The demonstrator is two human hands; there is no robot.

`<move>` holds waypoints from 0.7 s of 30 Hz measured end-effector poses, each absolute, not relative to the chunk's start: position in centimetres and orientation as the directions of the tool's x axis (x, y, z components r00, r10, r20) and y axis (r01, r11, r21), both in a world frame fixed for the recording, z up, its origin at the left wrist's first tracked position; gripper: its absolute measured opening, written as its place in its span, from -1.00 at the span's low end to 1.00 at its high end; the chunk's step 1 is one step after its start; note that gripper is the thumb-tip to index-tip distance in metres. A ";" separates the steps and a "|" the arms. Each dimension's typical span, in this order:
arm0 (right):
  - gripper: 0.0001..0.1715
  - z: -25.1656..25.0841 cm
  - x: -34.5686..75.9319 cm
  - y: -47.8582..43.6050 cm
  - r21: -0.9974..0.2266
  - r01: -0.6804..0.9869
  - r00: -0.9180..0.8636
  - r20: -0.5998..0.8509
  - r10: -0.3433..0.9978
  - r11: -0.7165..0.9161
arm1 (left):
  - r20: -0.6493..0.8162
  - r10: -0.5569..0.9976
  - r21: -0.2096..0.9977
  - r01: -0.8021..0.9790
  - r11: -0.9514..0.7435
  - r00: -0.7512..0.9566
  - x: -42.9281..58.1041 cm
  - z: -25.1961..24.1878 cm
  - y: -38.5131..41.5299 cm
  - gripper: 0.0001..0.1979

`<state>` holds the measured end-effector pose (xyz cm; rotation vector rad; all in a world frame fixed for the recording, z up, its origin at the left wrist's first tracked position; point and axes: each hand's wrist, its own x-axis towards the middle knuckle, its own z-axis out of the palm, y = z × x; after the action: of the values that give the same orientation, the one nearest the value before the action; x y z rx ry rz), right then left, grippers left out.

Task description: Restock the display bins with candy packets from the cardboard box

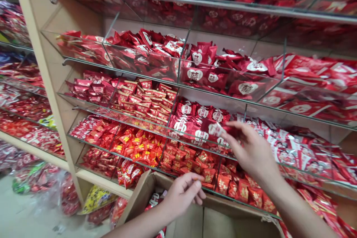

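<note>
My right hand [252, 152] reaches to a shelf compartment and pinches a dark red candy packet [213, 129] with a white emblem. The packet is a little blurred and lies in front of similar dark red packets [180, 124] in that compartment. Lower down, my left hand [185, 195] hovers over an open cardboard box [147, 189]. Its fingers are curled together, and a small orange bit shows at the fingertips; whether it is held cannot be made out. Inside the box, a few red and white packets [153, 200] show at the left, partly behind my left forearm.
Clear-fronted shelves [134, 65] hold many red packets in divided compartments. A wooden upright [47, 74] separates them from another filled shelf at left. Bagged goods, one yellow bag [97, 199] among them, lie on the floor [25, 212]. The box stands against the lowest shelf.
</note>
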<state>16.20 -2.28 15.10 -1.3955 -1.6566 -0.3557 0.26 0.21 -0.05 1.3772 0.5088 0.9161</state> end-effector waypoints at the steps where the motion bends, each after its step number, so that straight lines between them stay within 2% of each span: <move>1: -0.73 16.3 16.1 -0.2 -0.282 0.912 0.033 0.774 0.633 0.297 | 0.191 0.793 0.971 -0.230 -0.066 0.578 0.4 -0.2 0.1 -0.64; 7: -0.71 18.5 16.4 8.9 -0.181 0.983 0.093 0.608 0.788 0.023 | 0.140 0.800 0.990 -0.083 -0.113 0.584 0.4 -1.2 -0.3 -0.76; 15: -0.70 18.2 17.2 10.1 -0.059 0.998 0.003 0.526 0.850 0.033 | 0.235 0.735 0.889 0.166 -0.427 0.636 -0.2 -1.1 -0.8 -0.75; 21: -0.48 18.1 17.7 10.2 -0.043 0.998 -0.010 0.534 0.846 0.039 | 0.339 0.645 0.765 0.198 -0.613 0.685 -0.5 -0.5 -1.2 -0.75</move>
<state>17.69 10.20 18.13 -1.8581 -1.9084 -0.4928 -0.54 -1.25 -0.53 2.1723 0.6436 0.7936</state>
